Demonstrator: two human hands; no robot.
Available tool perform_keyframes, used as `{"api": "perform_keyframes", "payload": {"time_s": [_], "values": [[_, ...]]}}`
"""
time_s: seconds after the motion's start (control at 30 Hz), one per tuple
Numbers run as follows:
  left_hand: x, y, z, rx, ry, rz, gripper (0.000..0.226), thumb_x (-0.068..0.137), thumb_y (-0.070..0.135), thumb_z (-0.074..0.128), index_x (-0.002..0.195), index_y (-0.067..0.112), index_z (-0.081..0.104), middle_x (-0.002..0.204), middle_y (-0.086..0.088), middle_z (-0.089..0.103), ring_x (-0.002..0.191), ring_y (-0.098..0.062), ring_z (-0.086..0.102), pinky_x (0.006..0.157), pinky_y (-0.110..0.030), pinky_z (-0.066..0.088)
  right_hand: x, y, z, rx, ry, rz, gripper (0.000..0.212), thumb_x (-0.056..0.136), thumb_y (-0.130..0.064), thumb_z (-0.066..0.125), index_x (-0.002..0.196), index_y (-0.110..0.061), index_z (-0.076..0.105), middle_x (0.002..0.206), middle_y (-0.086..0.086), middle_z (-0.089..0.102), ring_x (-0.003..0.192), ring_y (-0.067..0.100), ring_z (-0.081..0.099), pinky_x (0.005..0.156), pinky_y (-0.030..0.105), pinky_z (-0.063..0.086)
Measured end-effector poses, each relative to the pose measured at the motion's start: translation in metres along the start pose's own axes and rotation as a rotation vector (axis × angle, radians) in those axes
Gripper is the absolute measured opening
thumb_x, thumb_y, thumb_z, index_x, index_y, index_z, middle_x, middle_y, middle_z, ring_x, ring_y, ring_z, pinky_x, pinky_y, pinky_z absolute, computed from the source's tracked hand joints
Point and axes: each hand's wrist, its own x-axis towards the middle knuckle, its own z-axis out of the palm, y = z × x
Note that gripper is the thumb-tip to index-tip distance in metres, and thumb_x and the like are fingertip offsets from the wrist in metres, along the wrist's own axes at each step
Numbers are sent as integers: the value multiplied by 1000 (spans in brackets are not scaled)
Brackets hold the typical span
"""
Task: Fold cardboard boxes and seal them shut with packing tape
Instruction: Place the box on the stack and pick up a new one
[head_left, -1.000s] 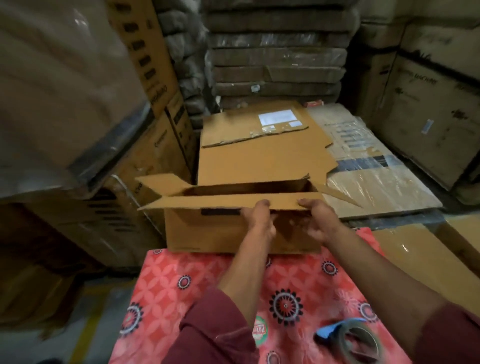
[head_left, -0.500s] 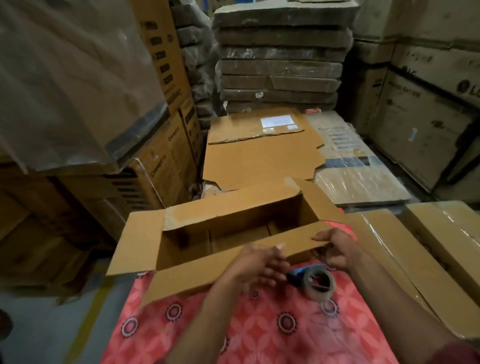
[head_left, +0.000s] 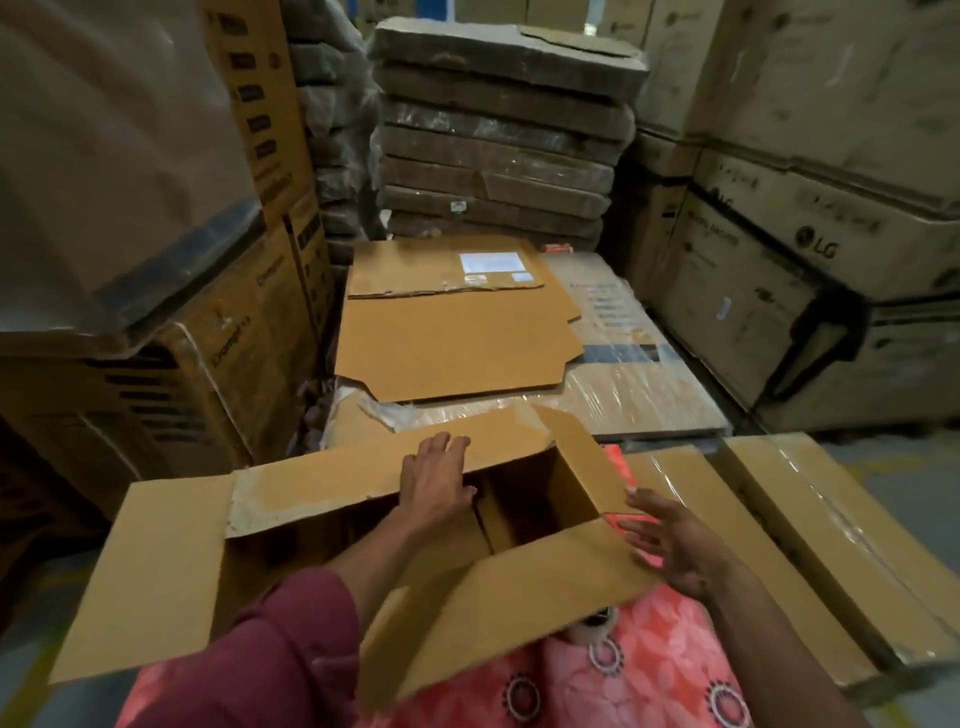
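Observation:
An open brown cardboard box (head_left: 171, 566) stands on a red patterned cloth (head_left: 649, 670), all its top flaps spread. My left hand (head_left: 434, 475) reaches across the opening and holds the far long flap at its edge, fingers over the top and thumb under. My right hand (head_left: 670, 545) hovers with fingers spread beside the right end of the near flap, just below the short right flap. A roll of packing tape (head_left: 597, 623) peeks out from under the near flap; most of it is hidden.
Flattened cardboard sheets (head_left: 457, 338) lie on a plastic-wrapped pallet behind the box. Long wrapped cartons (head_left: 831, 545) lie to the right. Tall stacks of cartons (head_left: 779, 234) wall the area on the left, back and right. Grey floor shows at lower left.
The box now sits closer and more open below me. My left hand left the near flap and took the far flap. My right hand released the near flap and opened.

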Motion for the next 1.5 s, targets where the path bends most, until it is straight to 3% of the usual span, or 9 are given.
{"api": "perform_keyframes", "payload": {"time_s": [0.1, 0.3, 0.47, 0.67, 0.87, 1.0, 1.13, 1.27, 1.5], "values": [[28, 0, 12, 113, -60, 72, 91, 86, 47, 78, 159, 26, 28, 164, -10, 31, 152, -31, 28, 117, -52, 34, 27, -14, 8, -113, 154, 44, 34, 95, -36, 68, 126, -23, 62, 112, 11, 66, 116, 28, 54, 103, 53, 46], [62, -1, 23, 230, -200, 112, 98, 81, 38, 79, 159, 24, 22, 153, -15, 44, 138, -39, 47, 105, -55, 46, 75, -3, 20, 230, 322, 171, 34, 89, -22, 68, 117, -10, 52, 104, 24, 58, 80, 32, 58, 88, 46, 53], [102, -17, -12, -69, -119, 46, 45, 93, 29, 63, 138, 34, 58, 133, -3, 69, 119, -29, 64, 97, -42, 54, 102, 12, 21, 450, 420, -10, 26, 86, -2, 65, 112, -4, 62, 90, 16, 62, 78, 29, 64, 65, 37, 54], [162, -33, -72, -156, -2, -199, 38, 94, 52, 73, 125, 30, 68, 121, -3, 72, 110, -28, 66, 93, -42, 56, 100, 20, 38, 22, 465, -430, 8, 88, -4, 72, 91, -4, 64, 83, 21, 65, 68, 27, 58, 66, 40, 49], [185, -30, -78, -162, 33, -315, 34, 97, 47, 70, 121, 22, 70, 123, -6, 71, 117, -30, 63, 104, -45, 45, 94, 39, 55, -895, 232, -840, 46, 80, -39, 69, 123, -26, 72, 130, -13, 66, 120, 13, 61, 102, 32, 48], [178, -27, -75, -150, 36, -297, 41, 98, 49, 68, 132, 26, 68, 129, -5, 70, 123, -30, 61, 105, -44, 44, 85, 42, 62, -1677, -97, -617, 71, 82, -82, 44, 139, -40, 55, 168, -5, 28, 155, 23, 20, 120, 51, 17], [138, -13, -59, -112, 49, -199, 30, 100, 44, 65, 126, 30, 71, 122, -4, 73, 116, -31, 65, 98, -42, 50, 71, 39, 58, -1891, -362, -506, 136, 49, -110, 39, 162, -43, 5, 172, 10, -13, 157, 34, -16, 120, 69, -4], [83, 7, -15, -17, 3, -107, 28, 94, 32, 69, 121, 28, 72, 115, -5, 74, 109, -32, 68, 90, -41, 52, 64, 51, 48, -2109, -528, -600, 167, 36, -95, 71, 154, -38, -32, 164, 14, -35, 148, 46, -32, 111, 77, -13], [57, 10, 26, 123, -40, -52, 31, 88, 18, 69, 119, 19, 67, 110, -5, 67, 104, -31, 63, 92, -49, 50, 54, 8, 67, -2204, -758, -452, 146, 63, -50, 90, 160, -41, -19, 172, 9, -11, 157, 41, 1, 121, 64, 19]]}}
